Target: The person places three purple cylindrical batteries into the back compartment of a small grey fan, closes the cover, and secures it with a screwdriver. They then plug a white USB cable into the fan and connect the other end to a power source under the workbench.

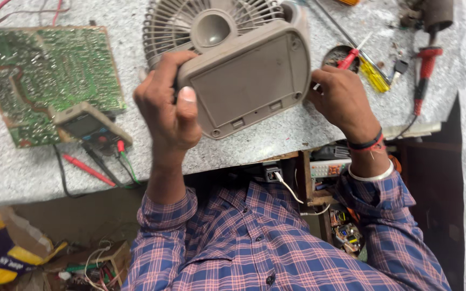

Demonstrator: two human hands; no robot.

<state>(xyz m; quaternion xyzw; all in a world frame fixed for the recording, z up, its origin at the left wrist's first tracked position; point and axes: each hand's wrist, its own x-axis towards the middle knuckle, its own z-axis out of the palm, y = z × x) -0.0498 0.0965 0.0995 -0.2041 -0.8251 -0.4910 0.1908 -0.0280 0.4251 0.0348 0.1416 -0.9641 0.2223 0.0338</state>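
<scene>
A green printed circuit board (49, 81) and a grey handheld multimeter (90, 126) lay on the speckled grey desk (276, 132). The left hand (169, 110) and right hand (340, 99) both clasped a beige plastic table fan (244, 64), tipped base-up above the desk, its casing unopened, screwdrivers (363, 62) untouched.

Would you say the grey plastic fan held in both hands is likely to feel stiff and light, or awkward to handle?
The fan probably feels stiff: its moulded base panel and grille look rigid. It is likely light for its size, since the left hand and right hand hold it tilted by its edges. Its smooth plastic may slip, and the thin grille ribs look breakable.
</scene>
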